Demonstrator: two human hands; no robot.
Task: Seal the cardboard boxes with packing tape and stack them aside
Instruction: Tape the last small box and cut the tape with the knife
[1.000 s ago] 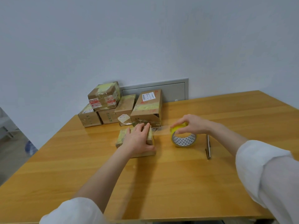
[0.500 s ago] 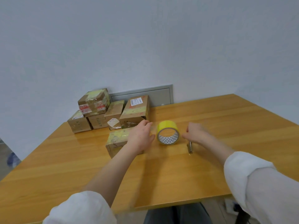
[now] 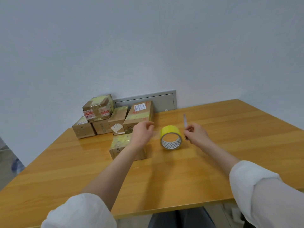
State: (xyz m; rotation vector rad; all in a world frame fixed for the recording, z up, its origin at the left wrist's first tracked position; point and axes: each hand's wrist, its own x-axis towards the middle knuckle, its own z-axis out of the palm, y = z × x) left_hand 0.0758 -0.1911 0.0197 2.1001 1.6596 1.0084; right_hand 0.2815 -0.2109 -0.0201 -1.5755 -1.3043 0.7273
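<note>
Tall box: a white shipping label [image 3: 139,106] on top of the tall box [image 3: 139,118] carried a barcode and lines of print, too small to read.
Top stacked box: red-and-white stickers [image 3: 89,114] on the top stacked box [image 3: 98,102] bore print that was illegible.
Left box: a white sticker with a round mark [image 3: 81,122] sat on the left box [image 3: 83,131]; nothing on it was readable.
Middle box: a white sticker [image 3: 117,127] on the middle box [image 3: 118,114] showed no legible characters.
Front box: dark marks on the side of the front box [image 3: 117,148] could not be made out.
Tape roll: the core of the yellow tape roll [image 3: 171,132] showed a triangle pattern and no words.
Readable text: none.
</note>
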